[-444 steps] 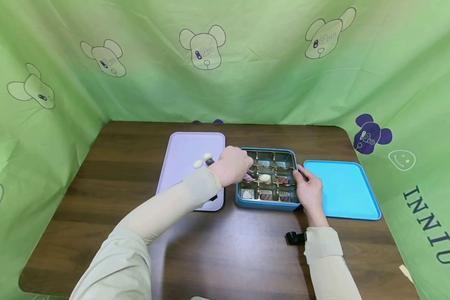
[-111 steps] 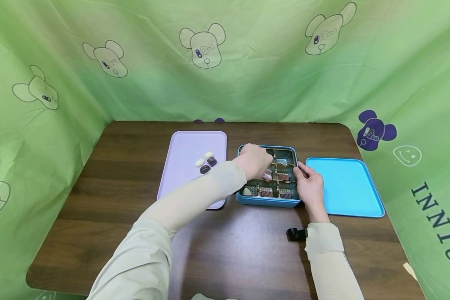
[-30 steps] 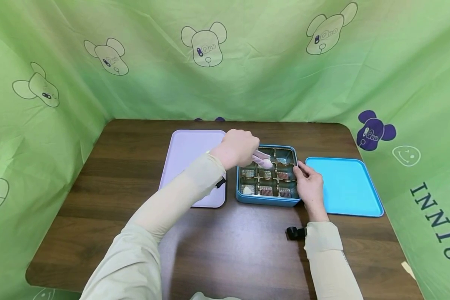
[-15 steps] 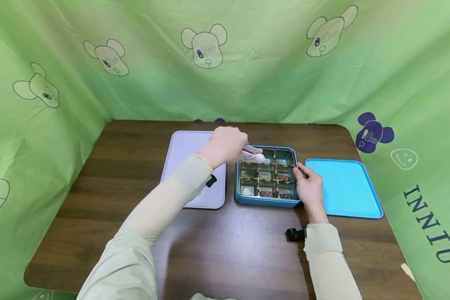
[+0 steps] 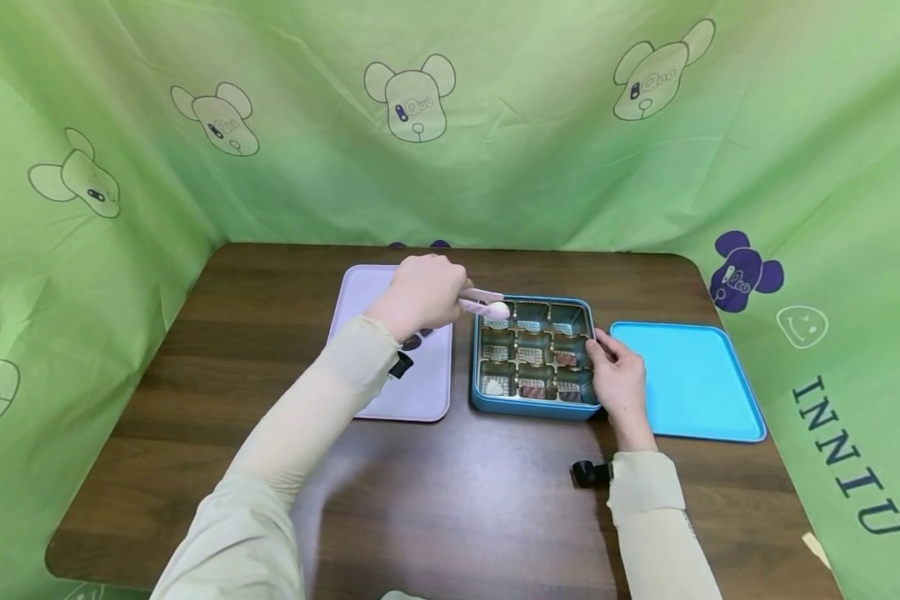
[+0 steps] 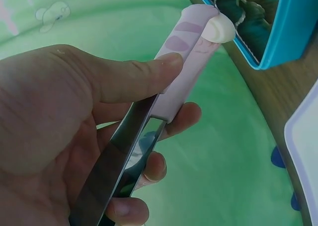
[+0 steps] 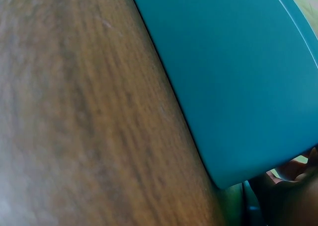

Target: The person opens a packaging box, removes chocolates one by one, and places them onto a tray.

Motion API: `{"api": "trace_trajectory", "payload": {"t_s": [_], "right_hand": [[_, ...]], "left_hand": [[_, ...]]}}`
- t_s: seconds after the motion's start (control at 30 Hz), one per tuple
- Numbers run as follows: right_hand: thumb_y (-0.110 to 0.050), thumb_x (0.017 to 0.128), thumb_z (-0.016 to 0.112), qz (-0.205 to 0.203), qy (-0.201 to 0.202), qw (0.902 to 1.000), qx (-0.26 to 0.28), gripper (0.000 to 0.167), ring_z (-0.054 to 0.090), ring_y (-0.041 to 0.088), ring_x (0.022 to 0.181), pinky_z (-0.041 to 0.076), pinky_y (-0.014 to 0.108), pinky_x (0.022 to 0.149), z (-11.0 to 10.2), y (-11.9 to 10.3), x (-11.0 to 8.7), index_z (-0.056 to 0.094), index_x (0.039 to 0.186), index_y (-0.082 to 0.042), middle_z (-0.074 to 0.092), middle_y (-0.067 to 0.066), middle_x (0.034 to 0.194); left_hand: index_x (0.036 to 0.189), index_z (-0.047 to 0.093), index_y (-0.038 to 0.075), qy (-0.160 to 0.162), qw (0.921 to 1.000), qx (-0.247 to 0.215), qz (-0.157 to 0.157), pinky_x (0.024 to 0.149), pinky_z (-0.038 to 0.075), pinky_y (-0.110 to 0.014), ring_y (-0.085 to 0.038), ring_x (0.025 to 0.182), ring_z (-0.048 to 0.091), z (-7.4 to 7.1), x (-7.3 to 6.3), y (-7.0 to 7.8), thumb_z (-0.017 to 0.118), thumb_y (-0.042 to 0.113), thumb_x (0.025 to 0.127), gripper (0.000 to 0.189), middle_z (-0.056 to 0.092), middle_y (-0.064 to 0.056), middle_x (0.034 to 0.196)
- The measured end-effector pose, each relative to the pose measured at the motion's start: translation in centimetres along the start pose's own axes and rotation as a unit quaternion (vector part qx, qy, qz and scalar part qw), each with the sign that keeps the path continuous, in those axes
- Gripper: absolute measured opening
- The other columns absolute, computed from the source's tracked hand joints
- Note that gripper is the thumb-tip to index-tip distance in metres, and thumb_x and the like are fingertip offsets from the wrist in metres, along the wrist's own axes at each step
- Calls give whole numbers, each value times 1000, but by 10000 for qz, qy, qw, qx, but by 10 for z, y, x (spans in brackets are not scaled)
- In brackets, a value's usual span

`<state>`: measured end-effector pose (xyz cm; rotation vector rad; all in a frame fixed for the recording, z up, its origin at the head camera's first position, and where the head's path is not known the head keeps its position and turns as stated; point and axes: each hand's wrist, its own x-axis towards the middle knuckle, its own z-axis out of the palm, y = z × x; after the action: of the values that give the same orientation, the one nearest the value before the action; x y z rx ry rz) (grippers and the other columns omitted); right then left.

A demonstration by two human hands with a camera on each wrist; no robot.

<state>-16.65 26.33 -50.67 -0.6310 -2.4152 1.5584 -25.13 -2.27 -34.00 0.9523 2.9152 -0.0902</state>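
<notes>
My left hand (image 5: 423, 292) holds a pair of metal tongs (image 6: 171, 94) with pink tips, thumb on one arm and fingers on the other. Between the tips sits a smooth white round sweet (image 6: 219, 28), over the back left of the blue box (image 5: 536, 408) in the head view. The box has a dark, gold-edged compartment insert. A white piece (image 5: 493, 387) lies in its front-left compartment; reddish-brown pieces (image 5: 532, 390) lie in the front-middle, front-right and middle-right ones. My right hand (image 5: 619, 382) grips the box's right side, thumb at the rim.
Left of the box lies a lilac tray (image 5: 408, 404), partly under my left forearm, with dark sweets (image 5: 412, 342) showing beside the wrist. A bright blue lid (image 5: 693, 379) lies flat on the right. A green printed curtain (image 5: 532, 192) surrounds the wooden table (image 5: 450, 517).
The tongs reached into the box's middle, then came up with the white sweet and moved left toward the tray. The centre compartment no longer shows its white piece. My right hand has stayed put.
</notes>
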Motion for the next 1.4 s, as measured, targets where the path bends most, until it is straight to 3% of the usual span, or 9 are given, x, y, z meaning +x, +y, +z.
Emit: {"api": "trace_trajectory", "payload": {"t_s": [0.17,0.33,0.5,0.83,1.4], "right_hand": [[-34,104,57,-12,-37,10000,10,46,61,9,104,46,10,75,1,0,0,58,143,-8,63,17,135],[-33,104,56,-58,-27,10000,40,46,60,5,101,45,9,75,3,1,-1,58,143,-7,63,18,133],[-33,104,56,-31,-14,10000,52,46,60,7,102,45,10,76,4,0,0,57,143,-8,63,17,133],[-36,105,54,-31,-63,10000,-51,48,60,24,117,45,13,79,5,-1,0,56,144,-8,61,17,137],[-30,104,57,-142,26,9999,-66,44,61,18,111,44,10,77,5,-2,1,59,141,-6,62,17,136]], "left_hand": [[119,76,27,53,9997,-160,-156,71,53,-44,-21,93,67,3,-8,-12,68,31,94,27,74,0,102],[114,77,27,72,9992,-252,-300,70,52,-44,-22,88,64,4,-17,-25,69,31,93,22,71,-2,92],[113,77,27,53,9987,-312,-404,69,52,-46,-23,88,64,5,-22,-36,70,32,93,22,70,-2,90],[119,76,26,-69,9964,-481,-697,69,52,-47,-24,84,64,13,-30,-57,70,33,93,27,72,-2,93],[120,76,24,-173,9910,-653,-1156,69,51,-48,-26,85,65,30,-44,-94,71,30,92,29,74,-6,104]]}}
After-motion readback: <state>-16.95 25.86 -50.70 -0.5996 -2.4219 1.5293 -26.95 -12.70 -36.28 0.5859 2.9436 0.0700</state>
